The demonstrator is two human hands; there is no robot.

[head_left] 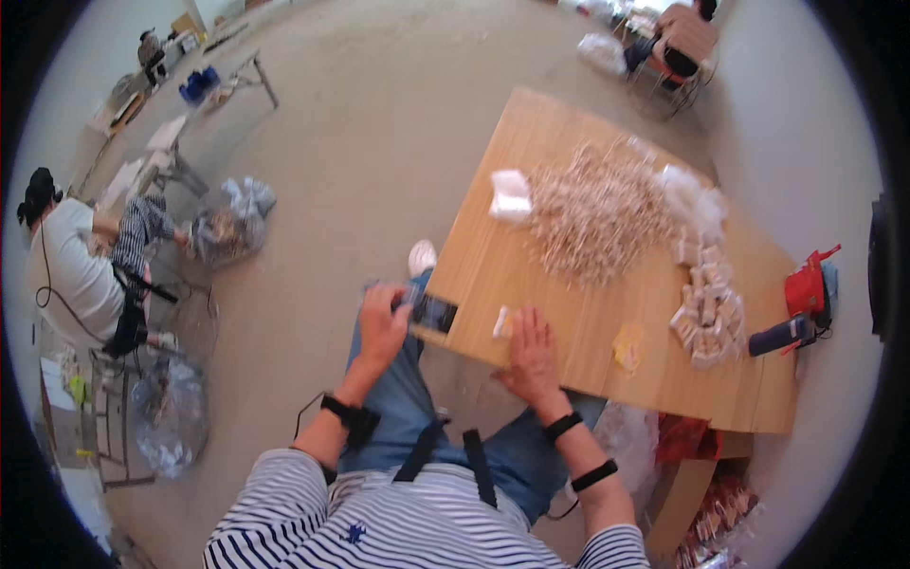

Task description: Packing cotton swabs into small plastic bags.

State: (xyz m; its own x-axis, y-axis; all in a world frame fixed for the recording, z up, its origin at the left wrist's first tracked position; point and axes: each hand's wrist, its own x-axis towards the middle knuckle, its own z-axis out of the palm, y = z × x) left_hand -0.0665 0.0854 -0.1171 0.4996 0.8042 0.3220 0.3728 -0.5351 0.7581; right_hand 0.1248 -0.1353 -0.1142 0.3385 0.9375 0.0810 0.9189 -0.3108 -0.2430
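My left hand (382,327) is at the table's near left corner, its fingers bent round the end of a dark, glossy, flat rectangular thing (434,311). What kind of thing it is, I cannot make out. My right hand (531,356) lies palm down at the table's near edge, fingers stretched forward and holding nothing visible. Just left of those fingers is a small white and yellow packet (502,322), perhaps touching them. A large heap of thin pale sticks (597,213) covers the middle of the wooden table (483,256).
Small wrapped bundles (706,313) are piled at the right, near yellow pieces (627,348). A white stack (511,196) and clear plastic bags (692,199) flank the heap. A dark blue bottle (780,337) and red bag (806,284) are farther right. A person (90,256) sits at left.
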